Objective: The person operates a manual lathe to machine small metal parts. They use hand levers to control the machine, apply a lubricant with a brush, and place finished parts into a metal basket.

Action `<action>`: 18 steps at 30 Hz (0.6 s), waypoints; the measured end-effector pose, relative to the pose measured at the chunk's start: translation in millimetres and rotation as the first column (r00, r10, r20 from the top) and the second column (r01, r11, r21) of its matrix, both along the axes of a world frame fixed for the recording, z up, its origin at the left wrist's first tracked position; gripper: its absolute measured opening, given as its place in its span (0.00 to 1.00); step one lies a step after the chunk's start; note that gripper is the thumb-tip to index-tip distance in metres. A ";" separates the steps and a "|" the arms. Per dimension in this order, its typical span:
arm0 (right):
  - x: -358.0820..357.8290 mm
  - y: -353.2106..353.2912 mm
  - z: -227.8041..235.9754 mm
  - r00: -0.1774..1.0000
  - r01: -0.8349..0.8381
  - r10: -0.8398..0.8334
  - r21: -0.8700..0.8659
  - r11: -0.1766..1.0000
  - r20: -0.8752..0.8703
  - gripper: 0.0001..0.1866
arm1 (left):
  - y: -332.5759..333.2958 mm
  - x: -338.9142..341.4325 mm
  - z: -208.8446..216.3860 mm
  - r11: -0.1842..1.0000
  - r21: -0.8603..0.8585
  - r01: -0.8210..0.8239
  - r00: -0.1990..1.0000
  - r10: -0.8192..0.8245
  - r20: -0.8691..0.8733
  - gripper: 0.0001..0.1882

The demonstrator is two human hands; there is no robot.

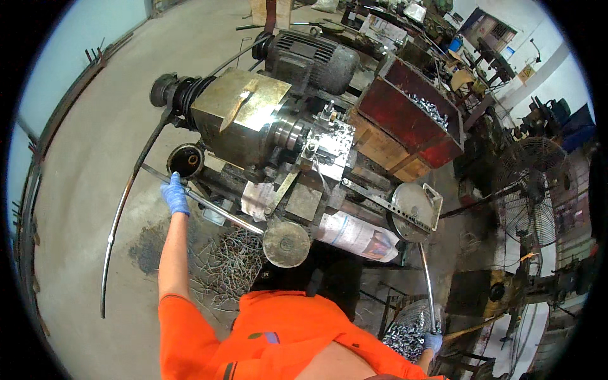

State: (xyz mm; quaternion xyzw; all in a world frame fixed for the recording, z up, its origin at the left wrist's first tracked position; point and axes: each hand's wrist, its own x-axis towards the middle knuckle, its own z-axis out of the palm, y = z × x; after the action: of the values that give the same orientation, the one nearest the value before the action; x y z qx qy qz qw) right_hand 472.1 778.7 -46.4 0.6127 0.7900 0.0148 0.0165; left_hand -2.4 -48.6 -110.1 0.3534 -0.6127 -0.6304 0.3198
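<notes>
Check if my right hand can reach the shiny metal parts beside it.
Probably yes: nothing visible separates the right hand from the metal parts, though it seems to hold the silvery lever and might need to let go.

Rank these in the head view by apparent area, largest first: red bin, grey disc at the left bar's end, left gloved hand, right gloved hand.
1. Red bin
2. Grey disc
3. Left gloved hand
4. Right gloved hand

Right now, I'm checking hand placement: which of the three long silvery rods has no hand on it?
The leftmost rod, sloping from the machine over the floor. The left hand grips another rod; the right hand holds the third rod.
</notes>
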 end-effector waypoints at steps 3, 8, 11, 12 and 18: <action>1.6 4.1 -1.3 0.999 0.026 -0.028 -0.073 0.997 -0.026 0.21 | -5.9 0.0 -7.5 0.999 -0.048 0.007 0.999 -0.009 -0.053 0.13; 9.6 4.1 -9.7 0.998 0.037 -0.037 0.006 0.999 -0.046 0.18 | 11.2 2.7 14.8 0.998 -0.058 0.010 1.000 -0.012 -0.028 0.12; 2.1 -3.8 -3.2 1.000 0.027 -0.027 -0.005 1.000 0.006 0.18 | 1.7 1.5 4.6 0.999 0.007 0.034 0.999 -0.034 -0.026 0.11; -0.3 -5.3 -1.3 0.999 0.024 -0.024 0.003 1.000 0.030 0.18 | -0.4 1.4 2.8 1.000 0.001 0.028 0.999 -0.028 -0.017 0.11; 8.2 0.7 -8.0 0.999 0.044 -0.045 0.012 0.999 0.021 0.24 | -1.0 -2.0 1.0 0.999 -0.039 -0.007 1.000 0.008 0.028 0.12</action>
State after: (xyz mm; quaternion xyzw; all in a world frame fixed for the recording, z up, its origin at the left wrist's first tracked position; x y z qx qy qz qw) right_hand 480.3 779.4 -54.4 0.6300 0.7759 0.0256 0.0215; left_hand -4.4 -49.5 -109.1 0.3584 -0.6280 -0.6121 0.3203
